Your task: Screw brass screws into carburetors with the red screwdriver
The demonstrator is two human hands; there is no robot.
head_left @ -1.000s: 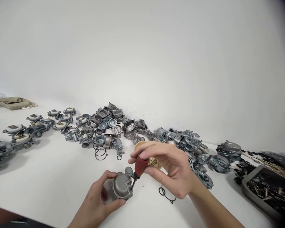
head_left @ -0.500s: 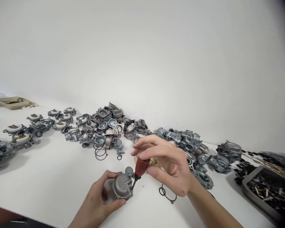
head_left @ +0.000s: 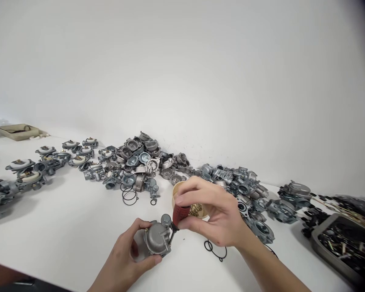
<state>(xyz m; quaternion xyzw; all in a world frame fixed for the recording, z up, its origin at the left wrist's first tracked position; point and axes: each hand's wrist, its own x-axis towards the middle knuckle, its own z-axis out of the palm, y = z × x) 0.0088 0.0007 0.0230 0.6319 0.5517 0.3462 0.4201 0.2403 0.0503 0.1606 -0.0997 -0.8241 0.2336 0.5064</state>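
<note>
While clamping the grey metal part [head_left: 156, 240] on the desk [head_left: 63, 227] with closed fingers of the left hand [head_left: 124, 259], holds the screwdriver [head_left: 179, 215] pinched in the right hand [head_left: 215, 217], with shaft slanting down-left onto the part's right edge.

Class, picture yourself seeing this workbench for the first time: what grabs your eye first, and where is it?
At front centre, the right hand grips a red-handled screwdriver, tip against a grey carburetor that the left hand holds on the white table. Behind them a heap of carburetor parts runs along the wall, with black O-rings lying loose in front.
</note>
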